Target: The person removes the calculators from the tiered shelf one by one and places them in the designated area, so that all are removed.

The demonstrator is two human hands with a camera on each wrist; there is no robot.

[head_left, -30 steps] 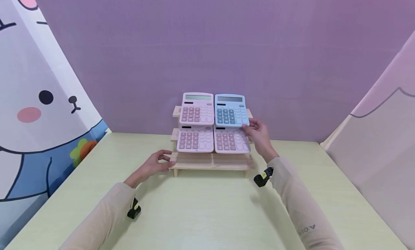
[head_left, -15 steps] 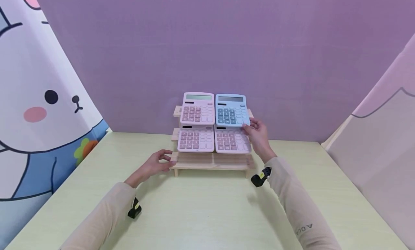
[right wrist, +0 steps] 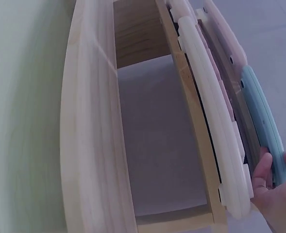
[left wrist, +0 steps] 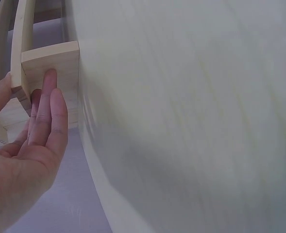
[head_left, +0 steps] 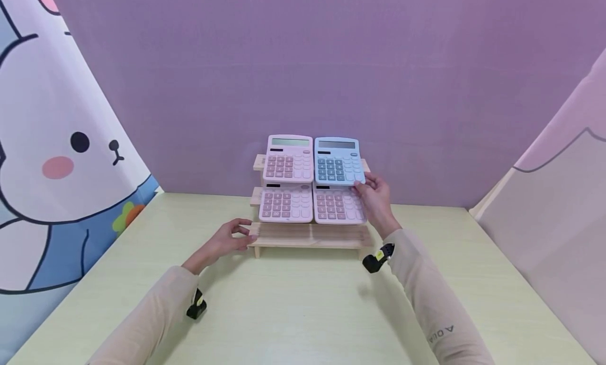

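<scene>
A blue calculator leans on the top tier of a wooden stepped rack, at the right. My right hand pinches its lower right corner; in the right wrist view, thumb and fingers sit on either face of the blue calculator's edge. Beside it on the left stands a pink calculator. Two more pink calculators, a left one and a right one, lean on the tier below, their tops hidden. My left hand grips the rack's lower left end, thumb on the shelf's edge and fingers against its leg.
The rack stands on a pale wooden table, close to a purple backdrop. The rack's lowest shelf bears no calculator. A cartoon-print cloth hangs at the left and a pale pink cloth at the right.
The right wrist and forearm have shifted slightly left, while the right fingers stay at the blue calculator's corner. The left hand and the calculators hold their places; the head view has shifted a little.
</scene>
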